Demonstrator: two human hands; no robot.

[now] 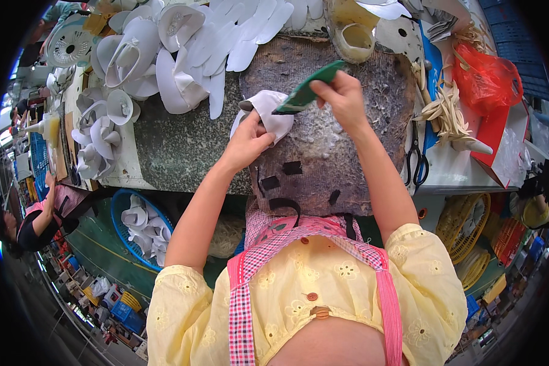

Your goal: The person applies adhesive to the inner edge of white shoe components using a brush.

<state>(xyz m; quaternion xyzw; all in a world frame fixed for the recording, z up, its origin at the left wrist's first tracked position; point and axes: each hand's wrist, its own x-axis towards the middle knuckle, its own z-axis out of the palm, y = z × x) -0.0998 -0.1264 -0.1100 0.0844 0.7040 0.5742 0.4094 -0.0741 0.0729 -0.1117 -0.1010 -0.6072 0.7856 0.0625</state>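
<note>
My left hand (249,143) grips a white shoe upper (279,122), its fingers tucked into the opening and the thumb along the outside. A dark grey patch shows at the upper's far left edge. In my right hand (341,100) is a green flat tool (314,84), held slanting, with its dark lower end at or just over the upper's right side; whether they touch I cannot tell. Both hands are above a worn brown work board (372,171), crusted with whitish residue and bearing several black patches.
White insoles (244,33) and curled shoe uppers (131,55) pile up at the far left. A glue-coated jar (355,39) stands at the back. Scissors (416,160), beige strips (444,110) and a red plastic bag (485,79) lie right. Left, a blue basket (117,222) holds white pieces; another person (43,213) works nearby.
</note>
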